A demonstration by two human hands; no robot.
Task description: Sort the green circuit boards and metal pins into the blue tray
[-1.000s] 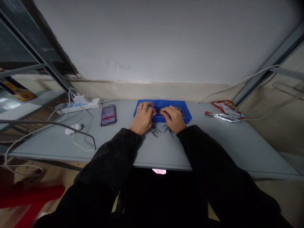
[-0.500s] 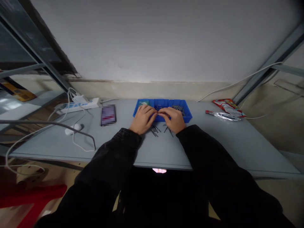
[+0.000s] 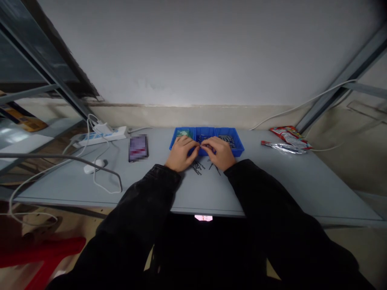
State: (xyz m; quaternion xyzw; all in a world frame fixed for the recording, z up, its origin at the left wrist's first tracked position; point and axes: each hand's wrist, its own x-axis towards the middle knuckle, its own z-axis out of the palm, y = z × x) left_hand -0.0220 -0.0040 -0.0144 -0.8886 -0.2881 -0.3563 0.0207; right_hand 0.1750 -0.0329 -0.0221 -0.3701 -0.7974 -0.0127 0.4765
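My left hand (image 3: 182,154) and my right hand (image 3: 221,153) meet fingertip to fingertip over the front of a blue divided tray (image 3: 240,151). Both are closed in a pinch on a small, thin piece between them, mostly hidden by the fingers; its kind cannot be made out. Small dark metal-looking pieces fill part of the tray's right compartment, and something greenish lies in the left one. Below my hands, several thin dark rod-like pieces (image 3: 198,167) lie on the table in a loose group, with more such pieces (image 3: 215,166) near my right wrist.
To the left lie a phone-like device (image 3: 138,148), a white power strip (image 3: 109,135), a white earbud-case-like object (image 3: 93,166) and loose cables. A red snack-like packet (image 3: 292,135) and a clear plastic wrapper (image 3: 284,148) lie at the right. A wall stands behind the table (image 3: 272,181).
Both hands stay over the tray, with only slight shifts of the fingers. The whole view has moved very slightly.
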